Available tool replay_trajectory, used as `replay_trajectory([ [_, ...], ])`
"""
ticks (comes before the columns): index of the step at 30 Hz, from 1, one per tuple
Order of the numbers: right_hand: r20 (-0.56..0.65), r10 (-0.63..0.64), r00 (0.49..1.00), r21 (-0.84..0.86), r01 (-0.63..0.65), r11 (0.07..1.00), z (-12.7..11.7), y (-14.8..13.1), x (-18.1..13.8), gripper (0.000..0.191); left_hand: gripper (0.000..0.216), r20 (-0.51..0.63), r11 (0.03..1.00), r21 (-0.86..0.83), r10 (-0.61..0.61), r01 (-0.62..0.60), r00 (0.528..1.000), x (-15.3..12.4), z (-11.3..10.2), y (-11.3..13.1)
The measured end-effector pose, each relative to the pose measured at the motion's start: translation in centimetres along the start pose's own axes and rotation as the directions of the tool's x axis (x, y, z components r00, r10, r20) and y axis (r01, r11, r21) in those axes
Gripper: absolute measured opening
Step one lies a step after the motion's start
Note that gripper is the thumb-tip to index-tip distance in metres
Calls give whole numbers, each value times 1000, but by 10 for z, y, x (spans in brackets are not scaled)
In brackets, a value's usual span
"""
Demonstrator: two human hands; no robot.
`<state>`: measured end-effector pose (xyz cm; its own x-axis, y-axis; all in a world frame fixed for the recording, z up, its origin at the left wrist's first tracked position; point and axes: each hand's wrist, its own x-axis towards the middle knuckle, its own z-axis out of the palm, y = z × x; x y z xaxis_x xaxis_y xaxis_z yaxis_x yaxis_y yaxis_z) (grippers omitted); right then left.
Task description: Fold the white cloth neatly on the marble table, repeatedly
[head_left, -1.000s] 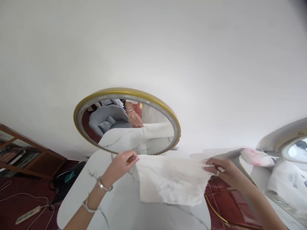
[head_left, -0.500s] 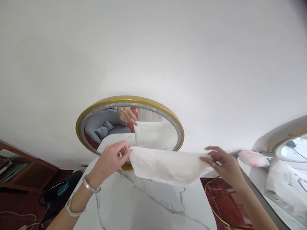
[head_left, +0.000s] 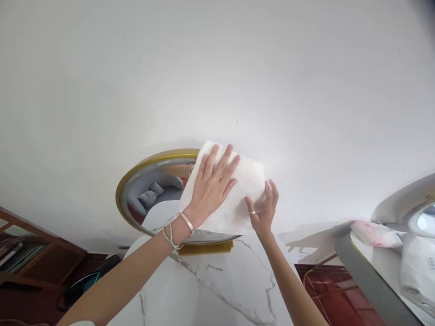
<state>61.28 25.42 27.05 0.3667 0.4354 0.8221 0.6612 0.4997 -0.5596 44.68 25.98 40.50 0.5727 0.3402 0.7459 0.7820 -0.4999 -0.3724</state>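
White wall is filling the background above a marble table. Left hand is pressing flat, fingers spread wide, on a white cloth lying against the round gold-framed mirror. Right hand is steadying the cloth's lower right part, fingers loosely extended. Risk: the mirror appears to be merely propped on its gold base; excessive pressure could be tipping or sliding it.

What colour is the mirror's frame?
Gold; the mirror frame shows clearly in the head view, left of the white cloth.
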Motion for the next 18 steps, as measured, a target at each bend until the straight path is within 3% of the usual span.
replay_trajectory([
  [5, -240, -92, 966, -178, 49, 983, 21, 6, -5, 39, 32, -78, 989, -14, 149, -150, 986, 15, 18, -7],
  [9, -386, -145, 911, -187, 77, 979, 35, -4, 10, 28, 22, -153, 985, -62, 152, -163, 976, 21, 21, -20],
  [13, -378, -255, 890, -229, 177, 957, 43, -27, 31, 29, 21, -229, 987, -138, 48, -81, 972, 10, 9, -43],
  [18, -286, -394, 873, -243, 332, 912, 60, -65, 61, 35, 21, -289, 964, -213, -216, 157, 933, -20, -4, -82],
])
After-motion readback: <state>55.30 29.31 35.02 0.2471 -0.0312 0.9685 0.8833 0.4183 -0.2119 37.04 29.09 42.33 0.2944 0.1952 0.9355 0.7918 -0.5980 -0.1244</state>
